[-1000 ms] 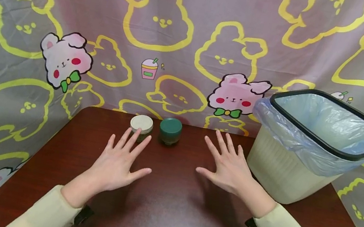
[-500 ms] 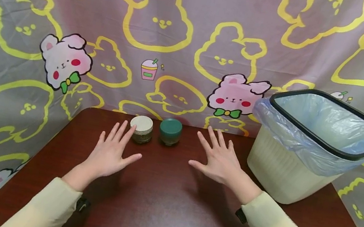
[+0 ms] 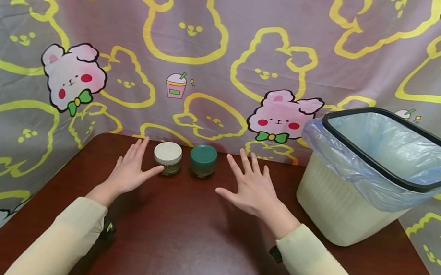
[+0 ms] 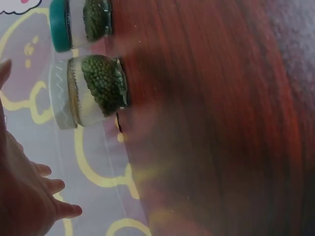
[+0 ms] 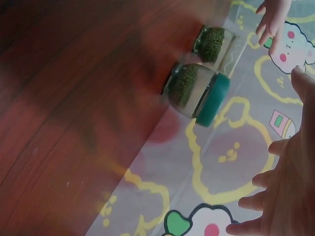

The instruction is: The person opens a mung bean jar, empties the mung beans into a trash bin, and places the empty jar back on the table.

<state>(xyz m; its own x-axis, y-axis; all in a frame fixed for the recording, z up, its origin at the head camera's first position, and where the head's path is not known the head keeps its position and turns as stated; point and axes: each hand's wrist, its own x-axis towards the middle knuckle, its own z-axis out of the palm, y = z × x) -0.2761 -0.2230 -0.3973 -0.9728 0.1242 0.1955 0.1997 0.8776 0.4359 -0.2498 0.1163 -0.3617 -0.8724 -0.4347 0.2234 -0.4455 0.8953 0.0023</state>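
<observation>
Two small glass jars stand side by side near the table's back edge. One jar with a cream lid is on the left; another jar with a green lid is on the right. In the left wrist view, both the cream-lidded jar and its neighbour are partly filled with small round green beans. My left hand is just left of the cream-lidded jar, fingers extended, its thumb overlapping the jar's base in the head view. Right of the green-lidded jar, my right hand has its fingers spread and holds nothing.
A cream waste bin with a black rim and a bluish plastic liner stands on the table's right side. Behind the dark red-brown table hangs a patterned cloth with cartoon rabbits.
My left hand has moved left and forward, turning its palm toward the jars. The right hand has shifted left, closer to the green-lidded jar. Both jars stay in place.
</observation>
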